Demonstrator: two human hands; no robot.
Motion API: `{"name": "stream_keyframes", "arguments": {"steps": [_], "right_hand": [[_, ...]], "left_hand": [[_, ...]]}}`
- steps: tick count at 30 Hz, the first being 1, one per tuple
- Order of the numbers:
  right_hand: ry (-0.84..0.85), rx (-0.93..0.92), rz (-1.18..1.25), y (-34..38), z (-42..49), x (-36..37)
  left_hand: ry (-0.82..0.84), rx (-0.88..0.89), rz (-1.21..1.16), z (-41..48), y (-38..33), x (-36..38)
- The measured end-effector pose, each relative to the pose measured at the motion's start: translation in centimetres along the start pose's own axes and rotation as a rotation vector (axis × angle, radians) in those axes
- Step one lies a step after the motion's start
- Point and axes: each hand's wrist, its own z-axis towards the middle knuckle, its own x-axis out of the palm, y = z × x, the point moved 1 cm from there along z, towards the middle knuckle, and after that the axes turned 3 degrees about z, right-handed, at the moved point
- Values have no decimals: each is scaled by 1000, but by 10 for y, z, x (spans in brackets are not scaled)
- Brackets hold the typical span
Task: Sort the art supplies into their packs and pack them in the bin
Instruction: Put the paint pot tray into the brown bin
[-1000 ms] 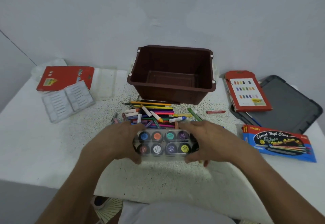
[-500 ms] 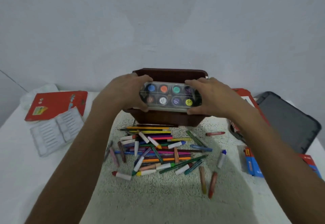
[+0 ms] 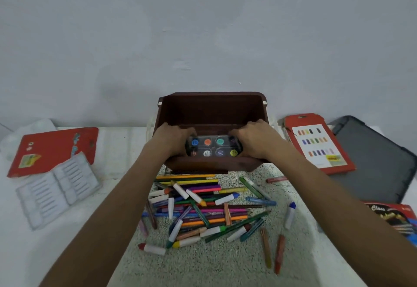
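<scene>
table point(image 3: 67, 253): same spread as a sec ago, nothing on it moved afaict

bin point(image 3: 212, 108): brown, open top, sits at the back of the table vs the wall. Was empty 1 s back, now has the paint set going in

grey lid point(image 3: 372, 160): flat on the far R, not touched

loose pile point(image 3: 203, 207): crayons, pens, pencils all mixed, just in front of the bin. None sorted yet, so that's the bulk of the job left imo

packs: red one point(image 3: 56, 147) + clear tray point(image 3: 56, 189) on the L, red swatch pack point(image 3: 316, 144) + blue watercolour box point(image 3: 392, 219) on the R. All waiting to be filled

paint set point(image 3: 213, 148): clear case w/ 8 colour pots. Big change here: 1 s ago it was low over the near table, 0.5 s ago up at bin height, now inside the bin mouth, below the near rim. Can't tell if it's on the floor of the bin yet

L hand point(image 3: 173, 139): fingers curled round the L end of the case

R hand point(image 3: 255, 139): same on the R end, so both clamped on it, case between them

meaning: 1st item prob about packed, just needs letting go
</scene>
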Motion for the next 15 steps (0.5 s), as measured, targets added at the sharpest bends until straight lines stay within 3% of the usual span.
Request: {"name": "stream_keyframes", "arguments": {"steps": [8,15], "right_hand": [[63,-47,-81,0,1,-2],[7,-82,-2,2,-1,-5]], "left_hand": [[128,55,-20,2,0,-8],[-214,20,-106,6,1,8]]}}
